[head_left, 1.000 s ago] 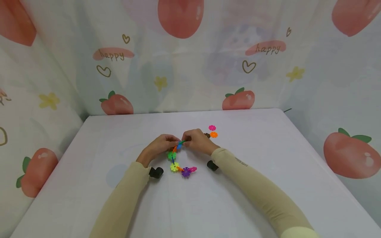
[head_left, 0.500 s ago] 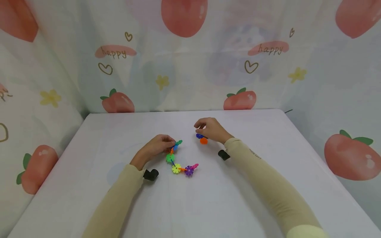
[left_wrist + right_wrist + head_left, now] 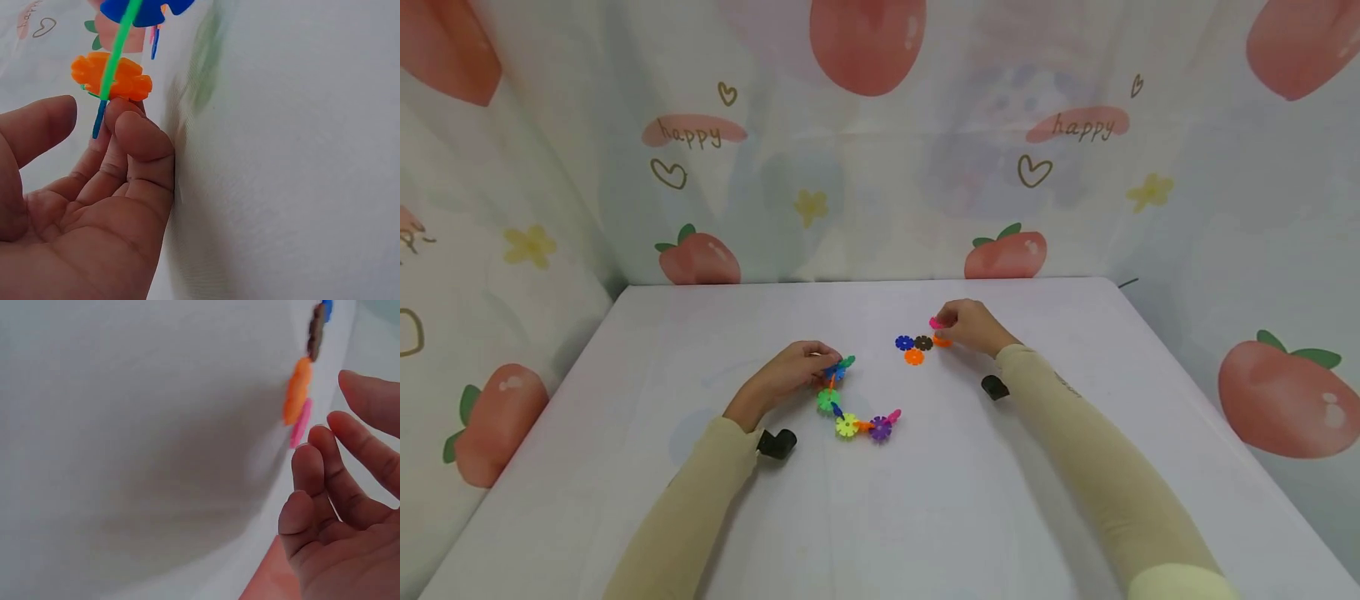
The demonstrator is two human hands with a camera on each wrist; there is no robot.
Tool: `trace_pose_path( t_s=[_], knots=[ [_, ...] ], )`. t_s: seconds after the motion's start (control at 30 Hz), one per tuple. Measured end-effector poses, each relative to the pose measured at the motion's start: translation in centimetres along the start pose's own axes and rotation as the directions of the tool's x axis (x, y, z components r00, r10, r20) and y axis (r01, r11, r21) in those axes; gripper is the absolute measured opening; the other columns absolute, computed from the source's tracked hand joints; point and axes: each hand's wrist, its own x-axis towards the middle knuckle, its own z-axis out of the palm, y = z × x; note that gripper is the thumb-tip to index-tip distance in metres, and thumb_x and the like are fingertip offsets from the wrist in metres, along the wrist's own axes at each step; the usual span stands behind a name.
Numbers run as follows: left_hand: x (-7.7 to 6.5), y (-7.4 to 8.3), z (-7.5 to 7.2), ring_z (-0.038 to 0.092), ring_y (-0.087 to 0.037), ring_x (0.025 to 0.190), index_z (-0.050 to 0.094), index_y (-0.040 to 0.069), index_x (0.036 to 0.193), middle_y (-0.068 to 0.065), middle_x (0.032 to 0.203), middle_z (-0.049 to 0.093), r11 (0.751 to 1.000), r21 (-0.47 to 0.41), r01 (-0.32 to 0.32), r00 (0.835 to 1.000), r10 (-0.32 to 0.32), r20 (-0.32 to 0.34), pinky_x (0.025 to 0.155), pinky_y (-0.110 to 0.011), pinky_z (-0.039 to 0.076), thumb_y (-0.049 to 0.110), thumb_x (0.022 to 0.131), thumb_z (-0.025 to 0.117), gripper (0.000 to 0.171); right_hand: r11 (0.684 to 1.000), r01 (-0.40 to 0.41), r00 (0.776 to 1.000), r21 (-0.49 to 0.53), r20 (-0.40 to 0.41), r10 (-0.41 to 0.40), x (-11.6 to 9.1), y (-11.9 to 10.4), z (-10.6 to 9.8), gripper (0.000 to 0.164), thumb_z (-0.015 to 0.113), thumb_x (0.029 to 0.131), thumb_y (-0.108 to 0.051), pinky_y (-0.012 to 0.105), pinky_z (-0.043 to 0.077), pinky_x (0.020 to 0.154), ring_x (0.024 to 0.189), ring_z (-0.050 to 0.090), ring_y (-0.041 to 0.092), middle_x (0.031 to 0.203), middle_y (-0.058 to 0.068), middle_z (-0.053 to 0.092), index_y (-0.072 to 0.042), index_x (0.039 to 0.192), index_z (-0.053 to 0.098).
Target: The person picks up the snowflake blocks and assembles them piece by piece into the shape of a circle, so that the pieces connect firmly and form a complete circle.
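A curved chain of slotted plastic flower discs lies left of centre in the head view. It runs from a teal disc (image 3: 847,362) and a blue disc (image 3: 837,372) through a green disc (image 3: 828,401) and a yellow disc (image 3: 847,426) to a purple disc (image 3: 880,429) and a pink one. My left hand (image 3: 793,367) rests beside its far end, fingers bent behind an orange disc (image 3: 112,75), thumb apart. My right hand (image 3: 973,323) hovers by a loose pink disc (image 3: 302,423) and an orange disc (image 3: 297,390), relaxed fingers near them, pinching nothing.
A loose dark blue disc (image 3: 905,342), a brown disc (image 3: 923,342) and another orange disc (image 3: 913,357) lie left of my right hand. Black wrist devices sit below both hands. The white table (image 3: 880,517) backs onto a printed curtain (image 3: 880,183).
My right hand has left the chain's teal end and moved right, past the dark blue disc, to the pink and orange discs. My left hand stays; the blue disc beside it has turned.
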Motion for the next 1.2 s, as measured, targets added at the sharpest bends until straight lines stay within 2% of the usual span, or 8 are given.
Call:
trace_pose_path(
  t_s=[0.23, 0.5, 0.87, 1.03, 1.2],
  knots=[
    [0.1, 0.1, -0.1, 0.057, -0.020, 0.094, 0.063, -0.006, 0.140, -0.009, 0.109, 0.063, 0.999, 0.019, 0.036, 0.999, -0.036, 0.010, 0.081, -0.027, 0.051, 0.028, 0.113, 0.059, 0.044, 0.998, -0.030, 0.998, -0.055, 0.048, 0.033, -0.2, 1.3, 0.2, 0.022, 0.076, 0.099, -0.014, 0.047, 0.052, 0.099, 0.107, 0.059, 0.034, 0.109, 0.015, 0.068, 0.001, 0.113, 0.069],
    [0.2, 0.3, -0.4, 0.054, -0.019, 0.087, 0.072, -0.006, 0.128, -0.005, 0.097, 0.059, 0.998, 0.045, 0.051, 0.997, -0.054, 0.051, 0.076, -0.027, 0.046, 0.036, 0.110, 0.063, 0.045, 0.996, -0.053, 0.997, -0.069, 0.051, 0.057, 0.0, 1.1, 0.4, 0.026, 0.076, 0.098, -0.012, 0.046, 0.052, 0.099, 0.107, 0.058, 0.034, 0.110, 0.017, 0.065, 0.003, 0.114, 0.064],
    [0.3, 0.4, -0.3, 0.052, -0.016, 0.081, 0.073, -0.006, 0.122, -0.003, 0.092, 0.063, 0.998, 0.039, 0.055, 0.996, -0.057, 0.069, 0.072, -0.026, 0.042, 0.034, 0.111, 0.062, 0.043, 0.991, -0.102, 0.994, 0.081, -0.026, 0.104, -0.2, 0.8, 0.6, 0.015, 0.070, 0.100, -0.005, 0.036, 0.053, 0.087, 0.096, 0.059, 0.030, 0.102, 0.016, 0.063, 0.002, 0.110, 0.061],
    [0.4, 0.4, -0.3, 0.054, -0.017, 0.083, 0.073, -0.006, 0.124, -0.004, 0.096, 0.065, 0.997, 0.044, 0.059, 0.995, -0.062, 0.073, 0.074, -0.026, 0.044, 0.033, 0.111, 0.062, 0.043, 0.971, -0.114, 0.992, 0.209, -0.019, 0.121, -0.5, 0.5, 0.8, 0.014, 0.068, 0.102, -0.003, 0.028, 0.056, 0.079, 0.083, 0.065, 0.025, 0.102, 0.017, 0.065, 0.003, 0.112, 0.061],
    [0.5, 0.4, -0.3, 0.055, -0.017, 0.085, 0.071, -0.008, 0.128, -0.005, 0.100, 0.067, 0.998, 0.024, 0.058, 0.995, -0.060, 0.084, 0.074, -0.025, 0.046, 0.030, 0.112, 0.061, 0.042, 0.946, -0.082, 0.996, 0.313, -0.006, 0.088, -0.9, -0.7, 1.1, 0.016, 0.067, 0.102, -0.002, 0.026, 0.056, 0.077, 0.079, 0.068, 0.023, 0.100, 0.017, 0.066, 0.005, 0.114, 0.060]
  ],
)
